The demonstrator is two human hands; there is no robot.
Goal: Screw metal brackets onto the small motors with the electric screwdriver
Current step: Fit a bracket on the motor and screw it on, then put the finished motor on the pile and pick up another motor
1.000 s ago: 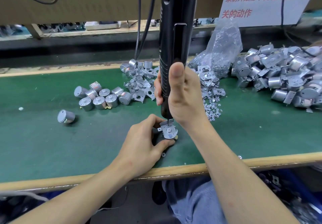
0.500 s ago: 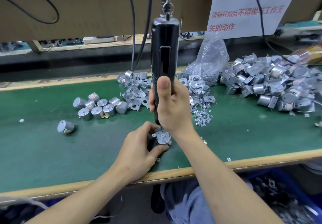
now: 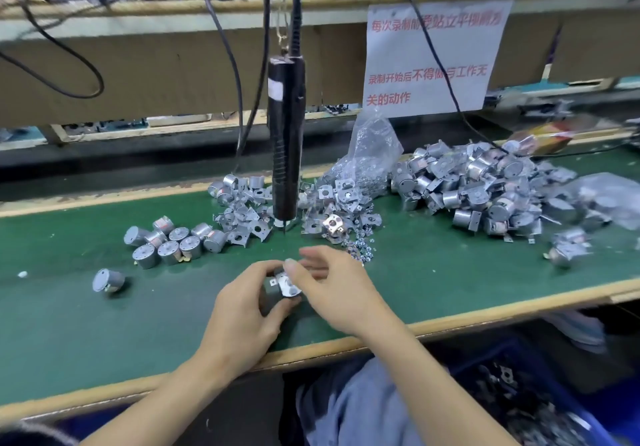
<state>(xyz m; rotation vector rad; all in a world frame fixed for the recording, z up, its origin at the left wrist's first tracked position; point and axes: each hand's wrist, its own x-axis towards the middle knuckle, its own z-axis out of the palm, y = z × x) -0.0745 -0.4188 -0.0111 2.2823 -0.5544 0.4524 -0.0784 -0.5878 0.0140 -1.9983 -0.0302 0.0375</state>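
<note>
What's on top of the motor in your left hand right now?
A metal bracket sits on top of the motor, which the left hand grips. The right hand has its thumb over the bracket's upper edge, so any screws there cannot be seen.

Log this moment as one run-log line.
left hand: grips bracketed motor | right hand: thumb on its bracket | electric screwdriver: hangs unheld above green mat

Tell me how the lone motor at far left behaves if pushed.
The lone motor is a short cylinder that seems to lie on its side, so it would probably roll on the mat. Its metal casing suggests it is stiff and rather heavy for its size. The smooth shell may be slippery.
</note>
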